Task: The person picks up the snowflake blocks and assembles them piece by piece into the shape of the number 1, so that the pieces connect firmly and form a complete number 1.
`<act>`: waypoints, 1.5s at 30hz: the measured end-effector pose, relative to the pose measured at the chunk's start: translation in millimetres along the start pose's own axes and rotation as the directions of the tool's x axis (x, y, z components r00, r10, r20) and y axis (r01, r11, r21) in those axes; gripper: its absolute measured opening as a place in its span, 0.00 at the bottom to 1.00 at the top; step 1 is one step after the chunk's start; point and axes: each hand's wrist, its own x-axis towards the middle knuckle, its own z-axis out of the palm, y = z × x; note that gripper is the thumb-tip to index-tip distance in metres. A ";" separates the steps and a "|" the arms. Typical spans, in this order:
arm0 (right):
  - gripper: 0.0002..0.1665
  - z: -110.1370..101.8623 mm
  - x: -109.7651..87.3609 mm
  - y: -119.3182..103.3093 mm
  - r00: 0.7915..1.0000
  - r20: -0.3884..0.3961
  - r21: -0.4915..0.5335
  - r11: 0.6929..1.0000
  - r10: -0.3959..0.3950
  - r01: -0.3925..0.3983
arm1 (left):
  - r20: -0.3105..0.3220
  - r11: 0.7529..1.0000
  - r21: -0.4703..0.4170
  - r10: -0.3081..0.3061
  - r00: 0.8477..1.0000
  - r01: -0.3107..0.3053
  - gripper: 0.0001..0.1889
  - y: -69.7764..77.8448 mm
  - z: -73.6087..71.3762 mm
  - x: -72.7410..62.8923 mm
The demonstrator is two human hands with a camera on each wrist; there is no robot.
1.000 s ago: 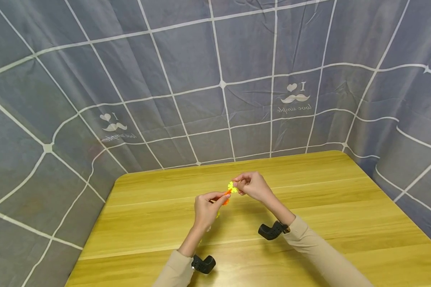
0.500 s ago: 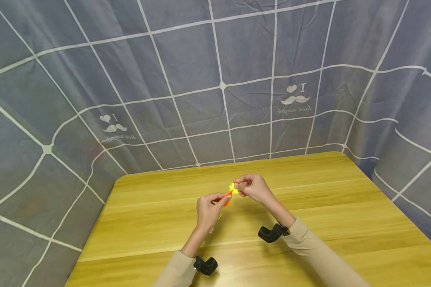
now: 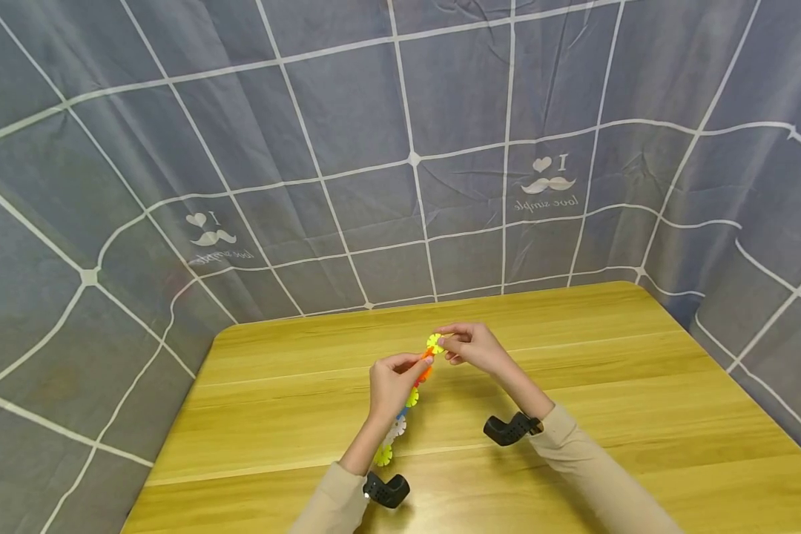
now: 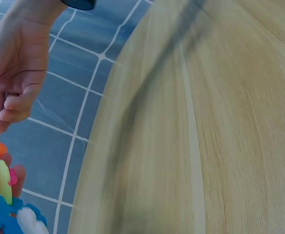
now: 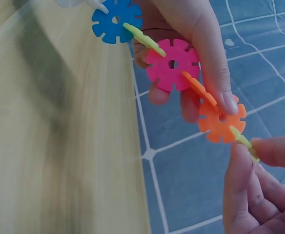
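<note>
My left hand (image 3: 390, 382) pinches an orange snowflake disc (image 5: 218, 122), its thumb lying on the disc's face in the right wrist view. The disc belongs to a chain of slotted plastic discs. Behind it follow another orange disc (image 5: 199, 89), a pink disc (image 5: 162, 70), a yellow-green disc (image 5: 145, 39), a blue disc (image 5: 108, 31) and a white disc (image 3: 397, 426). A yellow disc (image 3: 383, 455) ends the chain near my left wrist. With thumb and fingertips, my right hand (image 3: 477, 347) pinches a yellow disc (image 3: 434, 343), whose edge meets the held orange disc's rim.
Beneath both hands lies a wood-grain table (image 3: 274, 415). A grey curtain (image 3: 347, 222) with white grid lines hangs behind it and along its sides. Each wrist carries a black camera mount, the left one (image 3: 387, 490) and the right one (image 3: 507, 429).
Both hands have shifted slightly, and the yellow disc in the right hand sits a little higher. More of the chain now shows beside the left wrist, swung out to the right.
</note>
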 end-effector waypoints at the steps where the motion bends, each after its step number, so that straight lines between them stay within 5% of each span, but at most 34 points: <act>1: 0.22 0.3 -0.2 0.5 1.000 -0.007 0.004 1.000 0.005 -0.005 | 0.004 1.000 0.002 -0.005 1.000 0.005 0.08 6.2 -1.1 -1.4; 4: 0.21 0.6 0.3 1.4 0.999 -0.038 0.010 1.000 0.019 -0.019 | 0.026 0.999 -0.014 -0.042 0.999 0.042 0.08 23.3 -4.1 -5.4; 6: 0.20 0.3 1.7 2.7 0.998 -0.058 0.012 1.000 0.023 -0.022 | 0.057 0.997 -0.035 -0.061 0.996 0.063 0.09 21.1 -4.7 -4.2; 12: 0.18 -1.8 5.7 4.1 0.993 -0.114 0.035 0.999 0.041 -0.038 | 0.182 0.971 -0.159 -0.149 0.972 0.179 0.17 -6.3 -3.8 4.2; 17: 0.18 -4.9 11.4 6.7 0.987 -0.144 0.071 0.995 0.073 -0.063 | 0.222 0.936 -0.219 -0.227 0.948 0.276 0.20 -21.7 -1.6 8.6; 24: 0.19 -8.5 24.9 14.4 0.979 -0.148 0.094 0.987 0.142 -0.129 | 0.259 0.919 -0.240 -0.251 0.933 0.314 0.22 -30.6 -3.2 9.1; 38: 0.20 -13.4 45.2 31.9 0.976 -0.107 0.102 0.979 0.189 -0.178 | 0.358 0.877 -0.230 -0.328 0.874 0.423 0.22 -51.6 -4.8 5.3; 45: 0.19 -13.2 60.9 41.4 0.978 -0.090 0.045 0.982 0.187 -0.184 | 0.304 0.896 -0.167 -0.350 0.886 0.411 0.17 -62.3 1.7 2.7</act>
